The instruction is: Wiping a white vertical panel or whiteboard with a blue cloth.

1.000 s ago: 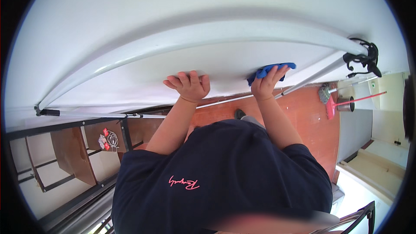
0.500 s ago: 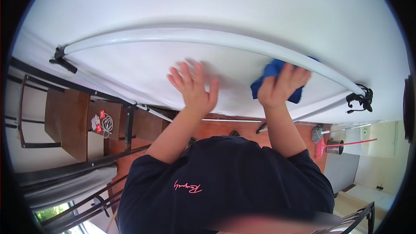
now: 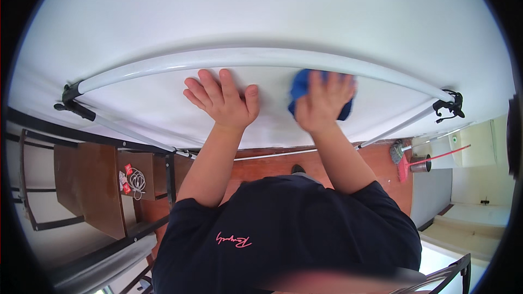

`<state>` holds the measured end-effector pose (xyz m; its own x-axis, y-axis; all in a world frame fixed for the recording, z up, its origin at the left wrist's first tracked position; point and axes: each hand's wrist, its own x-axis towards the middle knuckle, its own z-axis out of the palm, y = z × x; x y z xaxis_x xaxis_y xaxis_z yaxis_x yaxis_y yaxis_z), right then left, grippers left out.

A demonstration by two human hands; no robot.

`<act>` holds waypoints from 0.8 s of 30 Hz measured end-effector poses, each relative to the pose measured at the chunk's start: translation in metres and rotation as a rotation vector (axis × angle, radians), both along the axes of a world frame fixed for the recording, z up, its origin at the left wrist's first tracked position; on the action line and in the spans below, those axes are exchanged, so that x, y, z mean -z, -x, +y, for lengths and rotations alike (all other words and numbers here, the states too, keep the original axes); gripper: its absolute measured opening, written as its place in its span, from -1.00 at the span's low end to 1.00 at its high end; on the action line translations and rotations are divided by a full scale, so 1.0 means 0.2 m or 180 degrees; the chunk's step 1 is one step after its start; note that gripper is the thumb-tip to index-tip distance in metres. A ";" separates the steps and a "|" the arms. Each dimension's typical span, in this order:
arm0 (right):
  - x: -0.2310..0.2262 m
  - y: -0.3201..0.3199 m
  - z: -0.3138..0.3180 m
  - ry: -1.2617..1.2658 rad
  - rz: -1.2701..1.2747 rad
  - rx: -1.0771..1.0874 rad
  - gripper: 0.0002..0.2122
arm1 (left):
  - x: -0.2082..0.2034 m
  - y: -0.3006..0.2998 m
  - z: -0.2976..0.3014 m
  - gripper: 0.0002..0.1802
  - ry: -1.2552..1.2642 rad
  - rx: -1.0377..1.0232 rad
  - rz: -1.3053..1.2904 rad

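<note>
My left hand [image 3: 222, 100] lies flat with spread fingers against the white wall [image 3: 272, 84], below a curved white tube. Nothing is in it. To its right, my right hand [image 3: 327, 100] presses a blue cloth [image 3: 299, 85] to the same wall, the fingers laid over it and slightly blurred by motion. The white tube [image 3: 256, 57] runs across just above both hands. It meets black joints at its ends, the left joint [image 3: 71, 93] and the right joint [image 3: 456, 103], where a dark cable hangs.
Brown shelves in a black frame [image 3: 90, 185] stand at the left, with a coiled white cable [image 3: 137, 182] on one. Over the reddish floor [image 3: 261, 170] at the right are a grey mop [image 3: 397, 153], a red dustpan [image 3: 402, 170] and a metal bin [image 3: 420, 163].
My right hand has slid left with the blue cloth, closer to my left hand. My left hand shows a little farther left. The whole view has shifted slightly.
</note>
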<state>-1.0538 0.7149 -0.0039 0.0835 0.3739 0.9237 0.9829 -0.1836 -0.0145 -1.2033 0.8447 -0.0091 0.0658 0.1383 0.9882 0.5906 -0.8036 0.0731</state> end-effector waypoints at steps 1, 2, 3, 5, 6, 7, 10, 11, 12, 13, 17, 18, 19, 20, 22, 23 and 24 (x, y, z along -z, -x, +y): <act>-0.06 -0.02 -0.03 -0.0162 0.0273 0.0064 -0.50 | 0.00 0.01 0.00 -0.30 -0.0015 -0.0033 0.0026; -0.14 -0.06 -0.05 -0.0459 0.0408 -0.0197 -0.47 | 0.00 0.01 0.00 -0.30 -0.0043 -0.0062 0.0046; -0.19 -0.08 -0.04 -0.0757 0.0542 -0.0466 -0.43 | 0.00 0.02 0.00 -0.30 -0.0039 -0.0032 0.0032; -0.20 -0.02 0.01 -0.1054 0.0796 -0.0253 -0.43 | 0.01 0.00 0.00 -0.31 -0.0058 -0.0012 0.0027; -0.20 0.03 0.05 -0.1345 0.1077 -0.0102 -0.42 | 0.00 -0.01 0.00 -0.31 -0.0066 0.0030 0.0015; -0.05 0.02 0.10 -0.1431 0.0783 0.0221 -0.38 | 0.00 -0.02 0.00 -0.33 -0.0072 0.0085 0.0000; -0.02 0.26 0.19 -0.0680 0.0363 0.0067 -0.46 | 0.03 0.01 0.00 -0.36 -0.0010 0.0123 0.0040; 0.02 0.30 0.21 -0.0355 0.0207 0.0194 -0.49 | 0.04 0.01 0.00 -0.37 0.0045 0.0131 0.0073; 0.04 0.31 0.22 -0.0434 0.0178 0.0170 -0.56 | 0.03 0.01 0.00 -0.37 0.0043 0.0162 0.0074; 0.04 0.29 0.20 -0.0419 0.0180 0.0200 -0.56 | 0.04 0.01 0.00 -0.38 0.0017 0.0168 0.0085; 0.00 0.09 0.07 -0.0344 -0.0151 0.0073 -0.47 | 0.04 0.02 0.02 -0.40 -0.0050 0.0128 0.0100; -0.02 0.04 0.05 -0.0633 0.0024 0.0115 -0.49 | 0.04 0.03 0.03 -0.40 -0.0039 0.0107 0.0110; -0.07 0.00 0.01 -0.0756 0.0242 0.0156 -0.48 | 0.03 0.02 0.02 -0.40 -0.0074 0.0112 0.0098; -0.06 0.00 0.02 -0.0985 0.0571 0.0135 -0.47 | 0.03 0.01 0.02 -0.40 -0.0111 0.0111 0.0087; -0.04 0.03 0.05 -0.1213 0.0900 0.0134 -0.46 | 0.02 0.00 0.01 -0.40 -0.0090 0.0142 0.0075; -0.03 0.10 0.11 -0.1361 0.1060 0.0207 -0.44 | 0.02 -0.01 0.02 -0.40 -0.0079 0.0156 0.0067; -0.02 0.15 0.16 -0.1513 0.1218 0.0280 -0.42 | 0.02 -0.01 0.01 -0.40 -0.0080 0.0160 0.0071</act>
